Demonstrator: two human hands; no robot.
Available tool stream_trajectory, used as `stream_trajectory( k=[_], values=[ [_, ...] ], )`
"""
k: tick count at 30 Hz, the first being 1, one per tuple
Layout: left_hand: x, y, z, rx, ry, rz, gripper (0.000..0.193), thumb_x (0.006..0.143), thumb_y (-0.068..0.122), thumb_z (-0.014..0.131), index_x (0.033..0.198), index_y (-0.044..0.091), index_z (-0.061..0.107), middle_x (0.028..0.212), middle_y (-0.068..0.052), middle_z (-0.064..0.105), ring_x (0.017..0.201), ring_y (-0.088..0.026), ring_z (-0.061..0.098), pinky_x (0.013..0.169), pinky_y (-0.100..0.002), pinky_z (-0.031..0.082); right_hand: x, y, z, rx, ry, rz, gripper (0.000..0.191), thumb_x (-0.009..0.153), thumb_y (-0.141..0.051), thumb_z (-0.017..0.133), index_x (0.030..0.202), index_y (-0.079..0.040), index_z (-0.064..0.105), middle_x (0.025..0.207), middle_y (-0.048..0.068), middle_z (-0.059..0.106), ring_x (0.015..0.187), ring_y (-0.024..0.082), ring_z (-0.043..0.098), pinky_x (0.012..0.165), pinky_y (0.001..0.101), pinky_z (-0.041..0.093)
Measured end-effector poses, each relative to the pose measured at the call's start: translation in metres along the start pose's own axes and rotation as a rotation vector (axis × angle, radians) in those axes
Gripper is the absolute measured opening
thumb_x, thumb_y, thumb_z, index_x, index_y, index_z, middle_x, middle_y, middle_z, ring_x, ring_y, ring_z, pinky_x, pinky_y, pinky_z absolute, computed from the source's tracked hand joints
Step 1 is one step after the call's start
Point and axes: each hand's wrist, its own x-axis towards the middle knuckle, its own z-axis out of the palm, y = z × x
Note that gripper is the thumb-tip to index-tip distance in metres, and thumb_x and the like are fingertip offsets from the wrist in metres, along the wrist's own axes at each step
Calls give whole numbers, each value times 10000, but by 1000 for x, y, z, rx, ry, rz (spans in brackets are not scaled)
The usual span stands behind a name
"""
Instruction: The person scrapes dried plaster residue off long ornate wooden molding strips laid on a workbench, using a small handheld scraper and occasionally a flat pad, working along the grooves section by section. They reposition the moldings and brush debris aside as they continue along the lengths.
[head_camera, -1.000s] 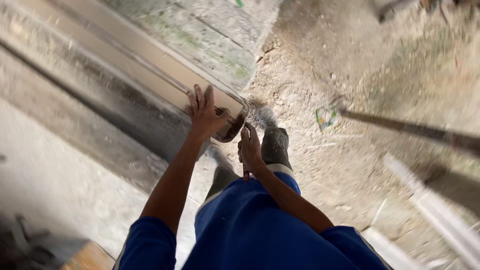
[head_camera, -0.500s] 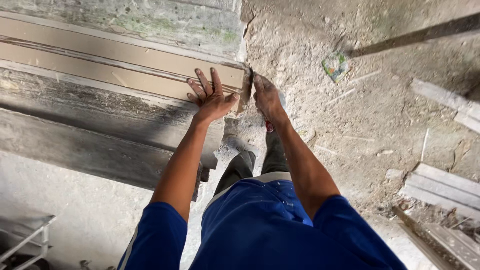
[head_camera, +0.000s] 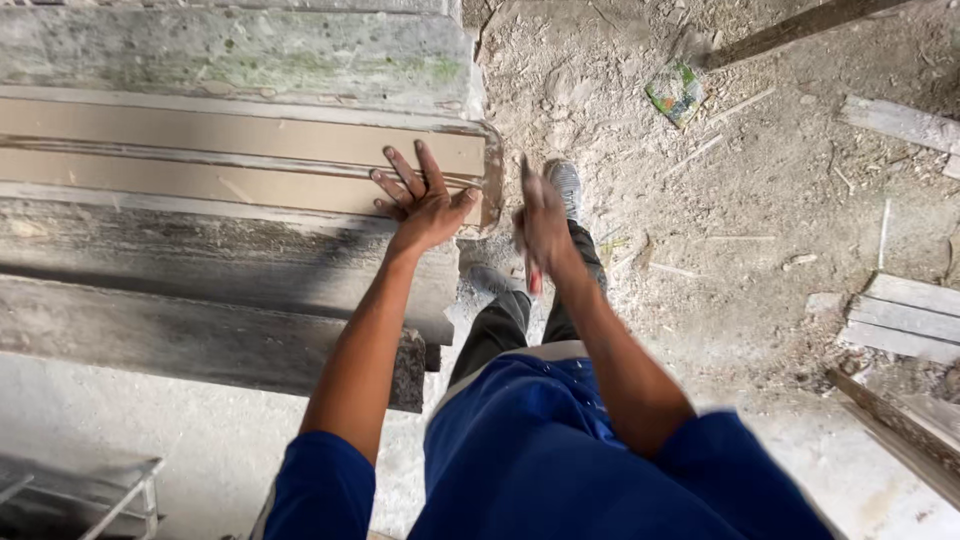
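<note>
On the grey slab, my left hand (head_camera: 425, 205) lies flat, fingers spread, on the tan moulding (head_camera: 240, 160); my blurred right hand (head_camera: 543, 222) seems to hold a red-handled tool (head_camera: 534, 281). I'd press firmly near the end
</note>
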Motion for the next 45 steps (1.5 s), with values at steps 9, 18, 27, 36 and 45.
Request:
stream_trajectory(
  k=[9, 18, 27, 36, 45],
  values=[
    [-2, -3, 6, -68, -4, 7, 1193, 900, 785, 493, 1644, 145, -186, 1598, -307, -365, 1384, -728, -250, 1066, -871, 11, -39, 88, 11, -201, 45, 14, 582, 1123, -488, 497, 1203, 70, 641, 629, -29, 457, 510, 74, 414, 439, 273, 378],
    [2, -2, 0, -119, -41, 42, 1079, 984, 689, 475, 1601, 169, -241, 1571, -306, -420, 1387, -698, -313, 1095, -837, -20, -43, 140, -16, 58, 19, -21, 522, 1158, -470, 526, 1072, 44, 548, 639, -18, 492, 503, 113, 423, 404, 287, 351],
    [-4, 1, -9, -151, -16, 57, 1044, 995, 606, 496, 1610, 200, -243, 1562, -265, -449, 1397, -658, -357, 1099, -823, -62, -4, -7, -6, -322, 35, -329, 617, 1176, -536, 333, 1083, -17, 653, 625, -20, 451, 492, 100, 387, 401, 271, 325],
    [-7, -2, -7, -210, 6, 54, 968, 1010, 610, 451, 1622, 263, -214, 1601, -203, -440, 1426, -626, -347, 1122, -799, -69, -36, 42, 58, 206, 495, -159, 368, 1130, -372, 404, 1190, -30, 526, 736, 104, 564, 464, 149, 534, 373, 307, 455],
    [2, -7, 8, -290, 111, 101, 804, 1067, 586, 343, 1671, 258, -75, 1659, -175, -359, 1462, -590, -327, 1146, -777, -94, -81, 86, -3, -1183, 273, -590, 507, 1064, -425, 501, 1544, -283, 422, 976, 189, 741, 675, 356, 696, 543, 479, 565]
  ],
)
